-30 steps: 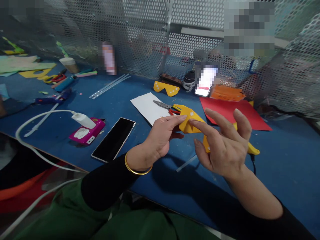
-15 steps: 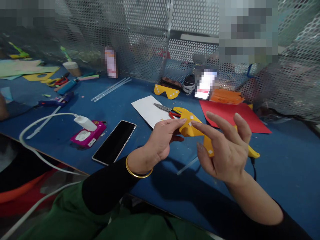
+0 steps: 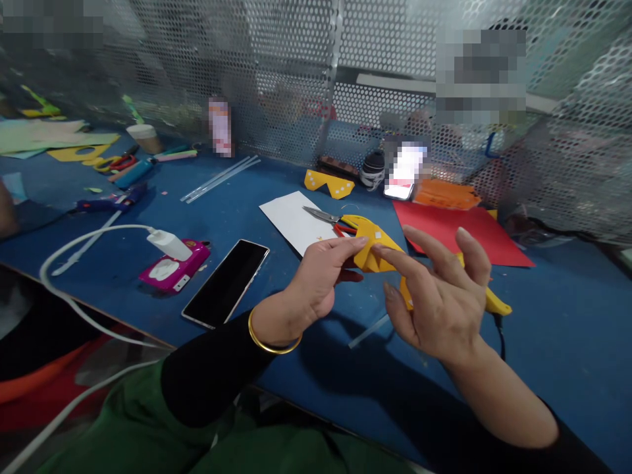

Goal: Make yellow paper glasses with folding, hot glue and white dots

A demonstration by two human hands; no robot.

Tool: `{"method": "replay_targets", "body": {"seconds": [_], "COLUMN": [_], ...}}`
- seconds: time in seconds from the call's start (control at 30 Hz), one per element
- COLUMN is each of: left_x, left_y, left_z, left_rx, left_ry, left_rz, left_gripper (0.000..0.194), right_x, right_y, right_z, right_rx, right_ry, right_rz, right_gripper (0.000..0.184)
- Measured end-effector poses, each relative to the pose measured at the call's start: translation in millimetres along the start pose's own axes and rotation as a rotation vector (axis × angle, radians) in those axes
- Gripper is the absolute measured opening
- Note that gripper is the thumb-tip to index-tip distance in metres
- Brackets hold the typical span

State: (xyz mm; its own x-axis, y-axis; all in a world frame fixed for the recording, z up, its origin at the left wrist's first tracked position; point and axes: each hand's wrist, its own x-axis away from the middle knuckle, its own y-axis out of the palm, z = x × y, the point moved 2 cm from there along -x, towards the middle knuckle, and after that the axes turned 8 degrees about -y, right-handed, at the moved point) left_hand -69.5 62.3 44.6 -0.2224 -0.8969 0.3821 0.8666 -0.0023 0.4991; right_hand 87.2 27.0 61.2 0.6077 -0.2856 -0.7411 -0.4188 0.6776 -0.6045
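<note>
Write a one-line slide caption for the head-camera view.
The left hand holds yellow paper while the right hand touches it, above a blue table, near scissors.

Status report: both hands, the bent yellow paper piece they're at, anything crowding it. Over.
Left hand pinching bent yellow paper piece. Right hand spread, index fingertip at its surface. Metal scissors with red and yellow handles just beyond, partly hidden.

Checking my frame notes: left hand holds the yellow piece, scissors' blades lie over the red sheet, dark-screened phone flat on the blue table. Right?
One error: the head view shows the scissors' blades over the white sheet. The rest stands: left hand holds the yellow piece, dark-screened phone flat on the blue table.
</note>
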Motion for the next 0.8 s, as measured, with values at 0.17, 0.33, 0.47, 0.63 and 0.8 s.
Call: {"method": "replay_targets", "body": {"seconds": [0.17,0.33,0.47,0.63,0.8], "left_x": [0.3,0.3,0.0,-0.5,-0.1], "left_y": [-0.2,0.0,-0.1,-0.5,-0.3], "left_z": [-0.2,0.6,0.1,0.1,0.0], "left_rx": [-0.011,0.001,0.001,-0.005,-0.015], "left_ry": [0.004,0.003,0.008,0.028,0.026], "left_rz": [0.006,0.013,0.007,-0.024,-0.017], "left_gripper": [0.014,0.012,0.012,0.016,0.017], "right_x": [0.1,0.3,-0.2,-0.9,0.0], "right_y": [-1.2,-4.0,-2.2,-0.3,-0.8], "right_z": [0.4,-1.3,-4.4,-4.7,-4.3], "right_rx": [0.032,0.015,-0.015,-0.007,0.006], "right_ry": [-0.026,-0.016,-0.049,-0.049,-0.051], "right_rz": [0.02,0.046,0.02,0.019,0.017], "right_gripper": [0.041,0.041,0.038,0.038,0.041]}}
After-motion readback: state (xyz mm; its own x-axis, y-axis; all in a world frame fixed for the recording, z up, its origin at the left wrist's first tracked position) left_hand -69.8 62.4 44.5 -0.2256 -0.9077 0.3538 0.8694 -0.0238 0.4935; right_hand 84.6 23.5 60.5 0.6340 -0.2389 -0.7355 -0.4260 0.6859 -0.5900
